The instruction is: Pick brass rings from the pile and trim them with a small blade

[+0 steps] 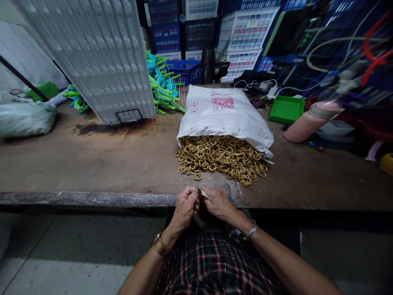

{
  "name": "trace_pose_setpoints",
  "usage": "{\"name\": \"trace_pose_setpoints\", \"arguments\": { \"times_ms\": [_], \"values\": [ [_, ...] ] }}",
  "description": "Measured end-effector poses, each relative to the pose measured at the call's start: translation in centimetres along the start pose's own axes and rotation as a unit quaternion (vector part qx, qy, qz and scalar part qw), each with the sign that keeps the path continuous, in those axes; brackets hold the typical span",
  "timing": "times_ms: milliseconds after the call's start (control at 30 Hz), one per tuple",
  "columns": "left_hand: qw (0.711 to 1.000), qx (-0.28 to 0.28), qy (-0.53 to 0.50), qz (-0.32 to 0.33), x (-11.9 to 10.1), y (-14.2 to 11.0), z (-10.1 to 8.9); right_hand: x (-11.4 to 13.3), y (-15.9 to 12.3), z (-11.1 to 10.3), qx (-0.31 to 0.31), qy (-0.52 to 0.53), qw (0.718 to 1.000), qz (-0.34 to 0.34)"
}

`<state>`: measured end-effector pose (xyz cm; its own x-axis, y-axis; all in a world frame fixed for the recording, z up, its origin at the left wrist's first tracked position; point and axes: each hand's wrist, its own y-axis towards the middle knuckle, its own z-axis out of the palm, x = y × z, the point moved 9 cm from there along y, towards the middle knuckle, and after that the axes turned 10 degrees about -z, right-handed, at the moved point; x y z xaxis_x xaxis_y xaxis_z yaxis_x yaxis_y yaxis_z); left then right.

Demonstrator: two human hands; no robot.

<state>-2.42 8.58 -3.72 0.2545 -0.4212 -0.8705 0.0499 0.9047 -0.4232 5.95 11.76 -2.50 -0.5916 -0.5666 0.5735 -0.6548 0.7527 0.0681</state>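
My left hand [186, 205] is closed in a pinch at the table's front edge; what its fingers hold is hidden. Right beside it, my right hand [218, 203] is closed around a small knife-like tool [204, 194], pale with a dark tip that points at the left fingertips. Just beyond both hands lies a pile of brass-coloured rings [221, 157], spilling from the open mouth of a white sack [233, 112] with red print. One ring [198, 176] lies at the pile's near edge, closest to my hands.
A tall ribbed pale plastic panel [101, 61] stands at the back left, with bright green and blue plastic pieces [166, 88] behind it. On the right are a green tray [287, 110] and a pink bottle [310, 121]. Stacked crates [241, 30] fill the background.
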Motion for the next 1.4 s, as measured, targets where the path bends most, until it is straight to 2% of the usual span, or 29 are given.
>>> {"name": "trace_pose_setpoints", "arguments": {
  "times_ms": [333, 500, 633, 700, 867, 1033, 1200, 1400],
  "values": [
    [1.0, -0.002, -0.001, -0.006, 0.3, 0.0, -0.1, 0.3, -0.1, 0.2, 0.052, -0.084, 0.995, 0.026],
    [0.999, 0.037, -0.036, 0.006, -0.2, -1.0, 0.4, -0.3, 0.2, -0.3, 0.075, -0.115, 0.989, 0.049],
    [0.988, 0.105, -0.11, -0.016, -1.3, -2.1, 1.6, -1.7, 0.8, -1.8, 0.049, -0.164, 0.981, 0.095],
    [0.979, 0.121, -0.16, -0.032, -1.7, -2.2, 1.8, -1.9, 1.5, -2.5, 0.02, -0.177, 0.978, 0.11],
    [0.965, 0.087, -0.237, -0.072, -0.4, -1.1, 0.6, -2.3, 3.2, -3.2, -0.049, -0.173, 0.972, 0.149],
    [0.962, 0.064, -0.252, -0.079, 1.0, -0.5, -0.5, -3.0, 4.2, -2.6, -0.034, -0.191, 0.967, 0.167],
    [0.952, 0.086, -0.279, -0.093, 1.0, -0.3, -0.4, -3.1, 4.2, -2.7, -0.021, -0.198, 0.967, 0.161],
    [0.931, 0.107, -0.327, -0.125, 0.7, 0.1, -0.2, -3.2, 3.9, -3.1, -0.055, -0.179, 0.971, 0.147]
  ]
}}
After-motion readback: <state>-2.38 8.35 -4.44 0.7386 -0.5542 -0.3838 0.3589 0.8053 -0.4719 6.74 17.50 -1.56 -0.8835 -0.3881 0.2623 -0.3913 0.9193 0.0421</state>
